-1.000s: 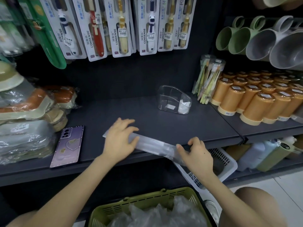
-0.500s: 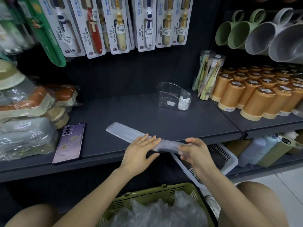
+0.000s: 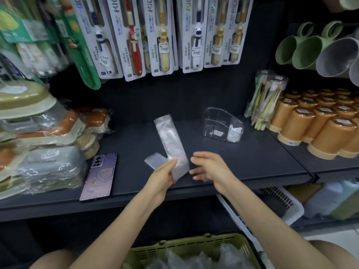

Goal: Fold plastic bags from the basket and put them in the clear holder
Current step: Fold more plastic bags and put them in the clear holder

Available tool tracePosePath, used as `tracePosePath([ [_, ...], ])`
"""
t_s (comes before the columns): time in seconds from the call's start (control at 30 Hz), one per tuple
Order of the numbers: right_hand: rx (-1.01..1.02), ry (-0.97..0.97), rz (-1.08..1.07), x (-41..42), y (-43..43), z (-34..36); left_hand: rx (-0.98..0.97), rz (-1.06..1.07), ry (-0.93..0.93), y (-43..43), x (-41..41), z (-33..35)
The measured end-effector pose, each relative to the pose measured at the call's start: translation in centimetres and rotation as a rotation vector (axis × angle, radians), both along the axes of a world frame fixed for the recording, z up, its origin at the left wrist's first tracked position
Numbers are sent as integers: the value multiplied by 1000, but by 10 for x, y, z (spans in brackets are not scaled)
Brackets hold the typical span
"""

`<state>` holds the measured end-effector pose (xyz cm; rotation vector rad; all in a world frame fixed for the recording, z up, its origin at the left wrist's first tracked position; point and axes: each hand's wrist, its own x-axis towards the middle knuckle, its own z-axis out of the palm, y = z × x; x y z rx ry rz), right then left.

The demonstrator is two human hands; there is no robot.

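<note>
The plastic bag strip (image 3: pixel 169 136), sideways a moment ago, now points far across the shelf (image 3: pixel 252 158) with its near end turned over and pinched by the left hand (image 3: pixel 162 176), the right hand (image 3: pixel 211 167) released just beside it, so final folding seems underway.

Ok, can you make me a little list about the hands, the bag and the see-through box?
left hand: pinches the plastic bag's near end
right hand: open, beside the bag, holding nothing
plastic bag: long flat strip on the shelf, near end bent over leftward
clear holder: on the shelf, right of the bag, something white in its right part
green basket: below the shelf, more bags inside
phone: on the shelf, left of the hands
</note>
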<state>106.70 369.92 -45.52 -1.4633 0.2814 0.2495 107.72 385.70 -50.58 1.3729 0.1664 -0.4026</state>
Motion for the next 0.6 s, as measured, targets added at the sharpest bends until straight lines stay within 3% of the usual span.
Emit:
tracePosePath([
  [0.23,-309,-12,144,6,20,-14,-100,0,56,5,-1,8],
  [0.6,-488,68,286,20,8,-26,-38,182,70,23,38,16],
])
